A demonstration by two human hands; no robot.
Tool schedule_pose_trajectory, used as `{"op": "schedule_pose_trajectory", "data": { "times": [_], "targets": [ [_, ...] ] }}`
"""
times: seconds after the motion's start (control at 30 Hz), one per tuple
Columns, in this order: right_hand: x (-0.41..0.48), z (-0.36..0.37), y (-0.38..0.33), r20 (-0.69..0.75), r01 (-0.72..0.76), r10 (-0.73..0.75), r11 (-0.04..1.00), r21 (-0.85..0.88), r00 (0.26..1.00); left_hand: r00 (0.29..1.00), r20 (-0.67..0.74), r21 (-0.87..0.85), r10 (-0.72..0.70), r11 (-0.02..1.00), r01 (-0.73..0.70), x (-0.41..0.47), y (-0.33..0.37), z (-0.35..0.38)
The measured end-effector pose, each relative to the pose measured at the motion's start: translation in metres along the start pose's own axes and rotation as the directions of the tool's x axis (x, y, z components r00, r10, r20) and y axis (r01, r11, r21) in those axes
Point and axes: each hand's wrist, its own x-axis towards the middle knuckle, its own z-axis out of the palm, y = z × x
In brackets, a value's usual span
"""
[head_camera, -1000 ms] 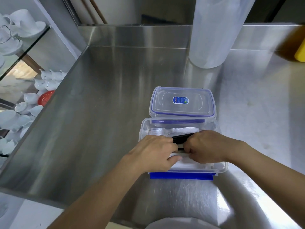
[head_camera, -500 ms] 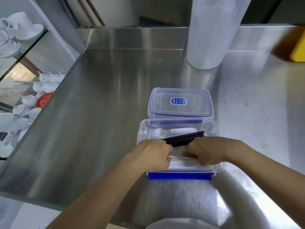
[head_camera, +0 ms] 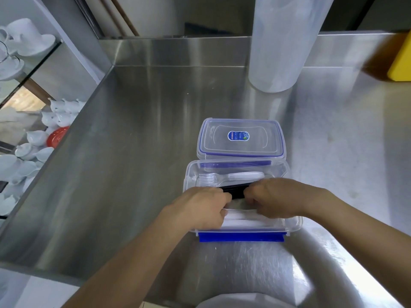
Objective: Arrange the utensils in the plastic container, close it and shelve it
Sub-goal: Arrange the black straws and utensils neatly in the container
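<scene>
A clear plastic container [head_camera: 295, 225] with blue clips stands open on the steel counter. Its clear lid [head_camera: 241, 138] with a blue seal lies flat just behind it. Inside, clear plastic forks [head_camera: 231, 176] lie along the far wall, a bundle of black utensils [head_camera: 235, 190] across the middle, and white utensils [head_camera: 242, 218] along the near wall. My left hand [head_camera: 200, 207] and my right hand [head_camera: 278, 196] are both inside the container, fingers curled on the two ends of the black bundle. The fingertips are hidden.
A tall frosted plastic cylinder [head_camera: 282, 41] stands at the back of the counter [head_camera: 144, 152]. A yellow object [head_camera: 402, 61] sits at the far right. White cups and teapots [head_camera: 33, 138] fill shelves beyond the counter's left edge. A white rim [head_camera: 242, 302] shows at the bottom.
The black utensils were tilted and sticking out to the right half a second ago; now they lie level and lower between my hands, which have closed in on them.
</scene>
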Motion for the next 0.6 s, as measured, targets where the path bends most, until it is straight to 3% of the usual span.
{"op": "schedule_pose_trajectory", "data": {
  "times": [0.13, 0.23, 0.6],
  "targets": [
    [0.0, -0.003, 0.004, -0.269, -0.013, -0.013, 0.996, -0.094, 0.963, 0.983, -0.186, 0.02, 0.0, 1.0, 0.003, 0.0, 0.001, -0.004],
    [0.005, 0.007, 0.007, -0.494, -0.049, -0.088, 0.965, -0.258, 0.865, 0.947, -0.322, 0.143, 0.011, 0.989, 0.038, 0.004, -0.001, -0.005],
    [0.011, 0.018, 0.012, -0.535, -0.022, -0.114, 0.971, -0.24, 0.837, 0.939, -0.343, 0.198, 0.006, 0.978, 0.066, 0.01, -0.003, 0.003]
  ]
}}
